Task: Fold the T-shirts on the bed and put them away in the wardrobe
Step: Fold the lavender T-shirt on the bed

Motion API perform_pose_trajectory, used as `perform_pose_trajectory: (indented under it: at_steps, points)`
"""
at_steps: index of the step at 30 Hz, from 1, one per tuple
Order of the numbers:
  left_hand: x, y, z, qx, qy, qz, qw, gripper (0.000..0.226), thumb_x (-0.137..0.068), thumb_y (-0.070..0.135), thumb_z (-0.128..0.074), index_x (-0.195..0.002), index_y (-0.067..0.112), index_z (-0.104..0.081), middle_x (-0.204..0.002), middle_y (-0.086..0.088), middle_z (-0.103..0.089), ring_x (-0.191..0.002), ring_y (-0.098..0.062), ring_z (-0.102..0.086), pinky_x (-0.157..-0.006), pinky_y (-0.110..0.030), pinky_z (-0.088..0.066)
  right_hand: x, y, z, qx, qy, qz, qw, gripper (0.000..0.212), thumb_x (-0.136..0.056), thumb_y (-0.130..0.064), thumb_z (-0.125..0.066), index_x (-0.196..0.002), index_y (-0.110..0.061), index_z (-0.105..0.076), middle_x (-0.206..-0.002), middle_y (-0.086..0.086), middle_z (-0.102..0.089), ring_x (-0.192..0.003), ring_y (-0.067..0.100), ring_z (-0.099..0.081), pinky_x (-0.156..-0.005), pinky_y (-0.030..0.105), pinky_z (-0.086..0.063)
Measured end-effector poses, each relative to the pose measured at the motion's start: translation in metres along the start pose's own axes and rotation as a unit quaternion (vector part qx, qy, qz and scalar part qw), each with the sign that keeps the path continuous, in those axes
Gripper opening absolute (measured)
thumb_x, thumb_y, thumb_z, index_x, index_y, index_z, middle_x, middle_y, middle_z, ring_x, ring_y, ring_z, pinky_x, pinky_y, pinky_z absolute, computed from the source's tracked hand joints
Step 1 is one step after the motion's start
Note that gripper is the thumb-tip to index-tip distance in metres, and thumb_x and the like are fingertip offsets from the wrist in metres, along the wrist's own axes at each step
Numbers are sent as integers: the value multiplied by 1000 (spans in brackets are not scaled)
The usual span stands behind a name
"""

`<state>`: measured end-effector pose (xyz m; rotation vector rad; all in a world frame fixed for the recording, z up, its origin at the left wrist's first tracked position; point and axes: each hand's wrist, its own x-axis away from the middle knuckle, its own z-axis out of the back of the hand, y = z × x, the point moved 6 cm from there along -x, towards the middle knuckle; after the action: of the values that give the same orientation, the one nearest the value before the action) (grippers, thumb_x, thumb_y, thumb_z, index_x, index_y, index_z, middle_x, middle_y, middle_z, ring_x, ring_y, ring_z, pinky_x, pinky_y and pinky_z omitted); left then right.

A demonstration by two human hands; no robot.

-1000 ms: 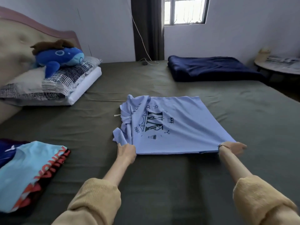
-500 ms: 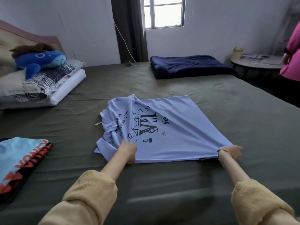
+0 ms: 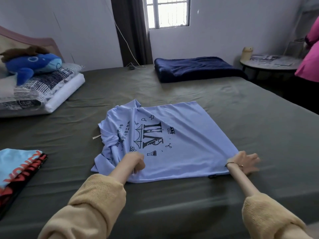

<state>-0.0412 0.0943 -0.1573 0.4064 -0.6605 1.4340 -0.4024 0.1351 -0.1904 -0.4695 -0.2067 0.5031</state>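
Lying flat on the bed (image 3: pixel 224 195), the lilac T-shirt (image 3: pixel 181 144) is pinched at its near edge by the left hand (image 3: pixel 136 163), while the right hand (image 3: pixel 245 162) presses its corner with straight fingers; uneven pulling could bunch the crumpled sleeve.

— What sort of place is this?
— A bedroom in a home. The hands reach over a wide bed (image 3: pixel 224 94) in a dark green sheet, with a padded headboard (image 3: pixel 25 42) far to their left.
— What else shows it?
— Stacked pillows (image 3: pixel 51 90) with a blue plush whale (image 3: pixel 32 64) on top, a folded navy blanket (image 3: pixel 195 68) beyond the hands, and a curtained window (image 3: pixel 168 12) behind.
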Motion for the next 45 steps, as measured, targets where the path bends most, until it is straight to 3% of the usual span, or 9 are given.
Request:
perform_pose_trajectory:
  at_steps: [7,9,12,21,25,29,37,42,45]
  points:
    - [-30,43,30,-3,163,-61,985,23,-87,7,-41,-100,6,-60,-116,-14,-61,-108,-30,-58,-88,-36,-46,-10,-42,-28,157,-40,165,973,28,-86,-12,-45,-107,-20,-62,-118,4,-53,-117,19,-42,-105,40,-25]
    - [-46,52,40,-2,189,-69,980,26,-88,7,-41,-106,3,-60,-113,-13,-61,-107,-31,-58,-85,-36,-46,-18,-58,-37,170,-35,203,964,29,-87,-12,-44,-108,-22,-60,-117,2,-52,-116,18,-43,-106,41,-25]
    - [-70,61,54,2,219,-78,973,17,-88,5,-39,-86,9,-56,-90,-9,-55,-91,-30,-58,-67,-32,-41,-35,-82,-52,159,-46,248,955,29,-88,-14,-44,-111,-24,-58,-122,2,-48,-120,16,-39,-104,38,-26]
    - [-154,50,105,127,387,-11,913,22,-92,8,-40,-109,12,-53,-111,0,-55,-102,-15,-53,-88,-27,-42,-120,-182,-112,63,-116,277,952,38,-88,-16,-52,-123,-6,-41,-131,12,-41,-125,26,-35,-96,37,-37]
    - [-180,49,102,115,390,-23,913,19,-87,10,-36,-102,16,-47,-103,2,-54,-85,-10,-47,-70,-20,-41,-154,-220,-134,47,-130,273,952,50,-88,-19,-56,-129,-1,-36,-137,17,-38,-129,30,-32,-104,42,-34]
    - [-196,52,107,68,354,-68,930,23,-86,12,-37,-107,13,-46,-107,-2,-53,-95,-17,-53,-78,-26,-39,-181,-257,-149,-17,-140,277,950,60,-84,-18,-64,-132,1,-35,-138,22,-39,-129,35,-34,-104,36,-27]
    - [-214,50,112,20,257,-92,962,30,-88,19,-39,-114,10,-50,-121,-8,-56,-110,-28,-54,-91,-35,-39,-189,-319,-184,-3,-161,377,912,32,-87,1,-50,-112,-10,-66,-124,20,-52,-121,35,-45,-102,38,-35]
    - [-216,52,108,22,262,-87,961,25,-89,18,-38,-111,11,-48,-116,-8,-54,-107,-28,-55,-85,-33,-37,-211,-321,-182,-2,-137,374,917,35,-82,7,-46,-112,7,-63,-122,27,-52,-117,39,-48,-96,39,-40]
    - [-215,52,107,27,271,-90,958,18,-89,16,-38,-105,12,-45,-110,-6,-53,-100,-27,-55,-76,-30,-32,-221,-310,-182,-6,-142,332,932,35,-84,5,-47,-117,12,-55,-128,31,-47,-119,41,-45,-99,35,-31]
